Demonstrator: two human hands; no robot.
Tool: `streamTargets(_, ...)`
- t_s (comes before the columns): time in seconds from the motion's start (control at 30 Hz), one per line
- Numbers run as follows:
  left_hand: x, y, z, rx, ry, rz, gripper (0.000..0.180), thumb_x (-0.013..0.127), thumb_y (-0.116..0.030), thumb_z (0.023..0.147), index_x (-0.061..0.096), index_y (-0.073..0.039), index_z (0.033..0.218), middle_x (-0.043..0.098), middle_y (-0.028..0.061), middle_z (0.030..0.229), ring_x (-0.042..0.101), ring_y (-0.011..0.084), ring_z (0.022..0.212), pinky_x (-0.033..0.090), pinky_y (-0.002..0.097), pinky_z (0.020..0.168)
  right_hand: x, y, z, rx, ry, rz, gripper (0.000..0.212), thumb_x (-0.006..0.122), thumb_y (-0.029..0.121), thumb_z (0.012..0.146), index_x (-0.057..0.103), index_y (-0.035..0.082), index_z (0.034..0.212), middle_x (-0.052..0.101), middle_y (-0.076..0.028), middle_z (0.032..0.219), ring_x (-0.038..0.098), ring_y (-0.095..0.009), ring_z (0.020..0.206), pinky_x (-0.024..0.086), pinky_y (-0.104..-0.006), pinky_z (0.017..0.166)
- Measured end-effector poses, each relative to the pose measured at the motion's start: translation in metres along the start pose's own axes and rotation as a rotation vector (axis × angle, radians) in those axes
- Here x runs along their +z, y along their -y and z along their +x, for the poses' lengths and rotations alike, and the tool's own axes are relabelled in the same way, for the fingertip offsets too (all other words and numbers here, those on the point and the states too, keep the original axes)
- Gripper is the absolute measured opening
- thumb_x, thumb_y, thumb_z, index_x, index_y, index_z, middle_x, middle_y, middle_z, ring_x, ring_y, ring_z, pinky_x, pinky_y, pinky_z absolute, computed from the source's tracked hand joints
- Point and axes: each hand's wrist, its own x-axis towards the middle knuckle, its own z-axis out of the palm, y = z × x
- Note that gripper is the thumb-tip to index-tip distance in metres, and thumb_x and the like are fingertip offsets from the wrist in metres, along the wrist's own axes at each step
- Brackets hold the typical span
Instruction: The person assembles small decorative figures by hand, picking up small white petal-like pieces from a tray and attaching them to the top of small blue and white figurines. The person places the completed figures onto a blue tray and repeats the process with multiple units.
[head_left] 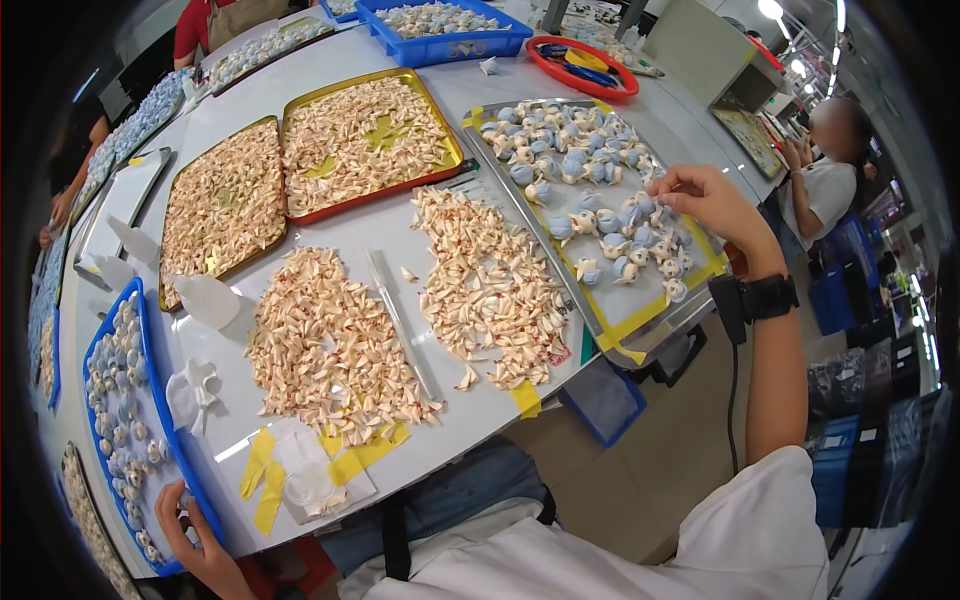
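Note:
My right hand point(705, 200) reaches over a metal tray point(590, 318) edged with yellow tape. Its thumb and forefinger pinch at a small blue-and-cream figure point(643, 206) among several like it. At the lower left, my left hand point(200, 540) is at the near end of a blue plastic tray point(165, 420), its fingers curled by the rim. Whatever those fingers hold is hidden. Similar small figures point(120, 435) stand in that blue tray. Between my hands lie two heaps of small cream pointed pieces with reddish marks, a left heap point(315, 345) and a right heap point(490, 290).
A clear tube point(398, 320) lies between the heaps. Two gold trays, left point(225, 195) and right point(365, 140), hold more cream pieces. White squeeze bottles point(207, 300) are beside the blue tray. Behind are a red basket point(590, 68) and a blue bin point(445, 45). Other people sit nearby.

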Motion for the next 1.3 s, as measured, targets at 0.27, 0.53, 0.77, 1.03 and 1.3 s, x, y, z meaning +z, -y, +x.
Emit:
streamTargets(0.27,0.000,-0.002,-0.001,-0.023,0.001,-0.016,0.019,0.045,-0.009,0.091,0.053,-0.001,0.106,0.053,0.0053,0.106,0.048,0.0147,0.095,0.035,0.0262,0.080,-0.011,-0.006,-0.008,0.092,0.030,0.032,0.011,0.057,0.010,0.081,0.057,0.000,0.084,0.061,-0.004,0.087,0.055,-0.009,0.083,0.043,-0.0232,0.077)
streamTargets(0.53,0.002,-0.006,0.000,0.022,-0.008,-0.031,0.018,0.045,-0.010,0.091,0.053,-0.001,0.105,0.054,0.0056,0.106,0.048,0.0154,0.095,0.035,0.0266,0.081,-0.015,-0.042,0.004,-0.010,-0.163,-0.139,0.011,0.058,0.012,0.082,0.057,0.001,0.083,0.061,-0.003,0.087,0.053,-0.009,0.081,0.042,-0.0226,0.075)
streamTargets(0.77,-0.001,-0.011,-0.001,0.000,0.008,-0.003,0.019,0.044,-0.009,0.091,0.053,0.000,0.105,0.054,0.0067,0.106,0.048,0.0161,0.096,0.035,0.0273,0.082,-0.016,-0.021,0.000,0.266,-0.071,-0.011,0.012,0.058,0.013,0.082,0.057,0.002,0.081,0.061,-0.004,0.087,0.055,-0.009,0.082,0.044,-0.0245,0.074)
streamTargets(1.03,0.001,-0.010,0.001,0.016,0.011,-0.006,0.019,0.044,-0.009,0.091,0.053,0.000,0.105,0.054,0.0065,0.106,0.049,0.0164,0.096,0.035,0.0276,0.083,-0.017,-0.053,0.016,-0.100,-0.220,-0.240,0.012,0.060,0.013,0.080,0.057,0.002,0.077,0.062,-0.002,0.085,0.054,-0.009,0.080,0.044,-0.0256,0.076)
streamTargets(1.3,0.000,-0.011,0.000,-0.011,0.005,-0.014,0.019,0.045,-0.011,0.091,0.053,-0.001,0.105,0.054,0.0063,0.105,0.049,0.0161,0.096,0.035,0.0271,0.083,-0.021,-0.046,0.016,0.087,-0.093,-0.050,0.010,0.058,0.011,0.081,0.057,0.001,0.078,0.062,-0.002,0.084,0.054,-0.009,0.076,0.044,-0.0225,0.071)
